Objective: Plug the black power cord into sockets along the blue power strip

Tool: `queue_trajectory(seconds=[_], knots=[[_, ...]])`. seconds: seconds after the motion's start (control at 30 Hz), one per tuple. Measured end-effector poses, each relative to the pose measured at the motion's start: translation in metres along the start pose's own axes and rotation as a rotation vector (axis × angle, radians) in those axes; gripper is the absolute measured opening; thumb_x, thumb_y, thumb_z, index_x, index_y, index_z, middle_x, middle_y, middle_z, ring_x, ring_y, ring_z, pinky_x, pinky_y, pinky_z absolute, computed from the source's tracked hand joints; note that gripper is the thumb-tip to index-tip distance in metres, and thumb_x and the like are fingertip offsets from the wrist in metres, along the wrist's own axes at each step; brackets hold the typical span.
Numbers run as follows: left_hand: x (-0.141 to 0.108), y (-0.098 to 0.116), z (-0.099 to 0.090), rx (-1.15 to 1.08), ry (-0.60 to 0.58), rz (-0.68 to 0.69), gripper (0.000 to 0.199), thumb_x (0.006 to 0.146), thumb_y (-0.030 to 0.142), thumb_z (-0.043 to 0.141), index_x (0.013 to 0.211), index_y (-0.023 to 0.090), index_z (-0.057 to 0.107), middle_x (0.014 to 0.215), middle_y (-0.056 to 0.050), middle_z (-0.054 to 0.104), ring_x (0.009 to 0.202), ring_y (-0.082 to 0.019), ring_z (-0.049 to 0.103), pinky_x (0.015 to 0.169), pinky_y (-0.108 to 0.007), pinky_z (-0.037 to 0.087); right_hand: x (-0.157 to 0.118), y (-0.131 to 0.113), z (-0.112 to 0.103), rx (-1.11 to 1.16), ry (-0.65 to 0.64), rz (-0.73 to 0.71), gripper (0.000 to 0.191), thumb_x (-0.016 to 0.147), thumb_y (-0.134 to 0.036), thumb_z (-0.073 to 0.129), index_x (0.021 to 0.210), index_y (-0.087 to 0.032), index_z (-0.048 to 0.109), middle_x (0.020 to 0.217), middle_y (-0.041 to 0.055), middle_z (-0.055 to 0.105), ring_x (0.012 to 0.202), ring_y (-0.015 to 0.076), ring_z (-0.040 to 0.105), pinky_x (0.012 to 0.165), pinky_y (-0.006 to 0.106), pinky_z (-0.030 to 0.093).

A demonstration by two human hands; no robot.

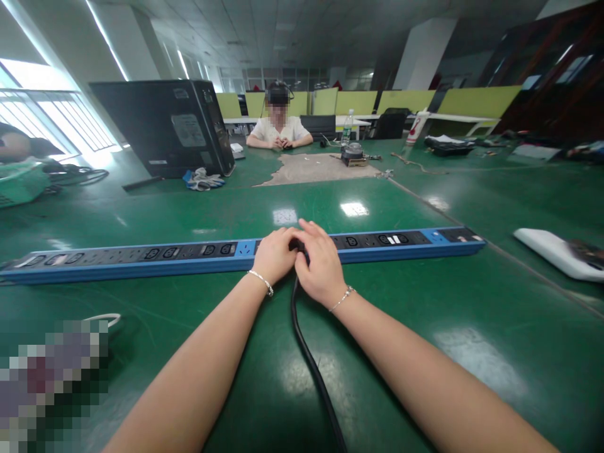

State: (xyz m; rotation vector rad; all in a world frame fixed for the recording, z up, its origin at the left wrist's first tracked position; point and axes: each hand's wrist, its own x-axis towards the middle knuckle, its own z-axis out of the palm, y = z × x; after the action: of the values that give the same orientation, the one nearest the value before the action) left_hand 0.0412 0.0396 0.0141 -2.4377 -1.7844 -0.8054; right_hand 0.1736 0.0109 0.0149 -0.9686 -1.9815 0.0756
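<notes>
A long blue power strip (pixel 391 253) with a black socket face lies across the green table. Over its middle my left hand (pixel 274 255) and my right hand (pixel 321 261) meet, fingers closed around the end of a black power cord (pixel 309 352). Between the hands only a sliver of the cord's dark plug shows. Whether it sits in a socket is hidden by my fingers. From there the cord runs down toward me between my forearms.
A black computer case (pixel 165 129) stands at the back left, with gloves (pixel 204 180) beside it. Across the table sits a person (pixel 279 129). A white object (pixel 557 253) lies at right, a green basket (pixel 23 182) at left, a blurred-out item (pixel 51 377) at near left.
</notes>
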Motion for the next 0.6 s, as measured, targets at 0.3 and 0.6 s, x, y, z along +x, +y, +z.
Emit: queue_trajectory(seconds=[0.3,0.6], knots=[[0.001,-0.012,-0.011,-0.105,-0.043,0.047,0.026,0.077,0.020,0.052,0.102,0.018,0.057,0.098,-0.005,0.065,0.093,-0.018,0.060,0.084,-0.029,0.045,0.004,0.036,0.009,0.036,-0.180,-0.052,0.046,0.079,-0.014,0.048,0.124,-0.022,0.054,0.133,0.0054,0.052,0.118,0.0165,0.051,0.102,0.035,0.041],[-0.009,-0.020,-0.017,0.150,-0.151,0.076,0.051,0.073,0.041,0.060,0.120,0.022,0.051,0.124,-0.009,0.057,0.113,-0.025,0.052,0.097,-0.040,0.037,0.006,0.028,0.010,-0.024,-0.171,0.003,0.038,0.081,-0.014,0.051,0.117,-0.022,0.059,0.127,0.0049,0.057,0.114,0.0161,0.055,0.101,0.033,0.044]])
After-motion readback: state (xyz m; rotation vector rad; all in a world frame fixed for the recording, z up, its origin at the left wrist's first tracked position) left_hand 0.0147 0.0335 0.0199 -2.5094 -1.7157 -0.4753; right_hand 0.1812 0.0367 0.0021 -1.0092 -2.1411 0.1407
